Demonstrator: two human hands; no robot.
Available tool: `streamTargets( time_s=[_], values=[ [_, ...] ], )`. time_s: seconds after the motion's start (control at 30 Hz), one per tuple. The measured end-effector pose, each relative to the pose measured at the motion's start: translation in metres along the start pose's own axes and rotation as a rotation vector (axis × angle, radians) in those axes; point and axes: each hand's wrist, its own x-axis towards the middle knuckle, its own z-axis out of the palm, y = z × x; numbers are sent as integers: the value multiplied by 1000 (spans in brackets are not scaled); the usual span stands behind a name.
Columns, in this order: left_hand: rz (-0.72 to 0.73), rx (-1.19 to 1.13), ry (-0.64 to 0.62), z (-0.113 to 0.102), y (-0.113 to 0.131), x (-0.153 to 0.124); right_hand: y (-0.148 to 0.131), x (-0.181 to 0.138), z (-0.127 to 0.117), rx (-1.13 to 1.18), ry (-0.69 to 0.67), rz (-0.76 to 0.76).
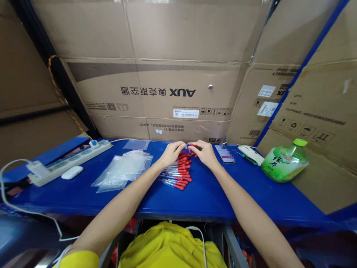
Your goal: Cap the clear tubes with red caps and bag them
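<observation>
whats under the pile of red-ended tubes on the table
Blue tabletop shows around the tubes. Anything directly beneath the pile is covered, and the left hand hides part of it.

Walled in at back by tall sheet of brown cardboard, creased, printed upside down with large AUX and Chinese characters. Flanked on left by dark slanting post with dark crossbar, more cardboard behind. Edged on right by slanting blue post, with printed cardboard panel beyond. Furnished with glossy blue tabletop reaching back to cardboard. Lit softly, with pale glare at top of back sheet; dim below front edge of tabletop.
</observation>
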Motion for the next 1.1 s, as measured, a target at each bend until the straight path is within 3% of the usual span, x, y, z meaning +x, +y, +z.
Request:
streamTargets(
  time_s=[0.4, 0.9, 1.1],
  values=[
    [37, 19, -79, -8, 4, 0, -4, -2, 1, 86, 33, -13],
    [240, 240, -92, -14, -1, 1, -5, -4, -2, 45, -24, -49],
    [179, 132, 0, -9, 5, -1, -8, -5, 4, 241, 33, 154]
  ],
)
